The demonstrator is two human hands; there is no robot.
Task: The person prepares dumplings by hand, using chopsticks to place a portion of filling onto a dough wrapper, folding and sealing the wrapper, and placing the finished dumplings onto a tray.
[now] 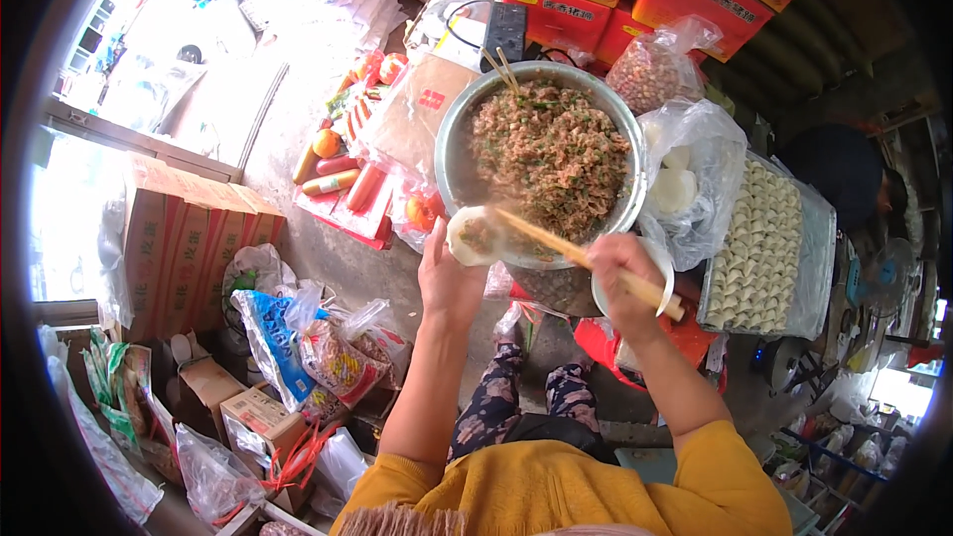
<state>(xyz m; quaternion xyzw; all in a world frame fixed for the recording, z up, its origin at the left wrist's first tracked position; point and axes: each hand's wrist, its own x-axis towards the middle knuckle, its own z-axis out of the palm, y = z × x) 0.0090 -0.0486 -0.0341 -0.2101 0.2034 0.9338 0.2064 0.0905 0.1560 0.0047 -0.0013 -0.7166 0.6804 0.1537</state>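
My left hand (pixel 447 279) holds a round dough wrapper (pixel 476 236) with some minced filling on it, at the near left rim of a large metal bowl (pixel 447 156). Chopped meat with green bits (pixel 551 149) lies in that bowl, and a pair of chopsticks (pixel 502 68) rests at its far rim. My right hand (pixel 625 275) grips a light wooden stick or spatula (pixel 551 240), whose blurred tip is over the wrapper. Below the right hand sits a white bowl (pixel 665 257), partly hidden. More wrappers (pixel 674 190) lie in a clear plastic bag (pixel 715 138). Folded dumplings fill much of a tray (pixel 815 268) at the right.
Red cartons (pixel 569 15) stack behind the bowl, beside a bag of peanuts or similar (pixel 655 78). Sausages (pixel 331 182) and an orange (pixel 326 143) lie to the left. Cartons (pixel 179 253) and filled bags (pixel 342 361) stand at lower left. Another person (pixel 834 164) is at far right.
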